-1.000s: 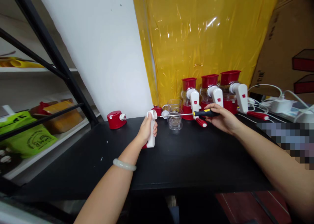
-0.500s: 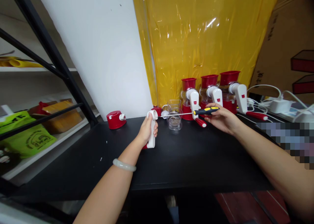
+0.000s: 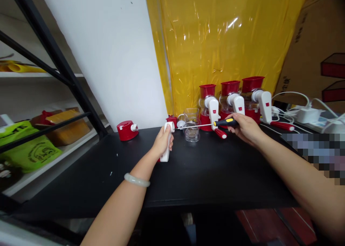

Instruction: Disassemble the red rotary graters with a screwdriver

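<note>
My left hand [image 3: 162,142] is wrapped round a white crank handle [image 3: 165,155], which stands roughly upright above the black table [image 3: 205,181]. A bit of red shows at the handle's lower end. My right hand [image 3: 244,128] grips a black and yellow screwdriver [image 3: 225,122]. Its metal shaft points left, and its tip is at the round white top of the handle; whether it sits inside the opening is too small to tell. Behind the shaft stands a clear plastic part [image 3: 192,133]. To the left of my left hand, a red round base [image 3: 126,130] rests on the table.
Three red and white hand-crank graters [image 3: 207,91] stand at the back right, beside white cables and a power adapter [image 3: 308,115]. A small red part [image 3: 171,121] lies behind my left hand. Black shelving [image 3: 81,91] rises at the left.
The handle in my left hand has turned slightly, its round top now facing more toward the screwdriver. My right hand has shifted a little, with its fingers further back on the screwdriver's grip.
</note>
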`<state>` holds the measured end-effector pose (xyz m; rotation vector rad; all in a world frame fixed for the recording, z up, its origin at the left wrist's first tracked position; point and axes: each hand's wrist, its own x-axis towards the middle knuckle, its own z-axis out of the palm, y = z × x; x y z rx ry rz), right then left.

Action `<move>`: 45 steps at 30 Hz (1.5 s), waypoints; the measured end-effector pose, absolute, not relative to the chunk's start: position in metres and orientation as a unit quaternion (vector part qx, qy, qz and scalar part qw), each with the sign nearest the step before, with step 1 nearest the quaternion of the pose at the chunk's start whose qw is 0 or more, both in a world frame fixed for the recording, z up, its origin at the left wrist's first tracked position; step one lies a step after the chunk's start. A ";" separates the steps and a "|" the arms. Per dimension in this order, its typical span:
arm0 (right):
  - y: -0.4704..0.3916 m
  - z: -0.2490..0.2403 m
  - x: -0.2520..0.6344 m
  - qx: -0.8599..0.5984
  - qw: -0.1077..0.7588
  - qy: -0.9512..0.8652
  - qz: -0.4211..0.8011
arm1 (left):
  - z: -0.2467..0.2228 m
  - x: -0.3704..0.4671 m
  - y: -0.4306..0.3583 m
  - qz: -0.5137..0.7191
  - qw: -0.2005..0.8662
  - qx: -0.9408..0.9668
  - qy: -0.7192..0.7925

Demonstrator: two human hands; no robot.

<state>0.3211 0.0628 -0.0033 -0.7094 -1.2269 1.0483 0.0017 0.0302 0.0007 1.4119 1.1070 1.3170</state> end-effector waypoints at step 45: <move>0.025 0.011 0.302 -0.248 0.703 -0.526 0.410 | 0.007 0.008 0.019 0.617 0.447 0.591 0.264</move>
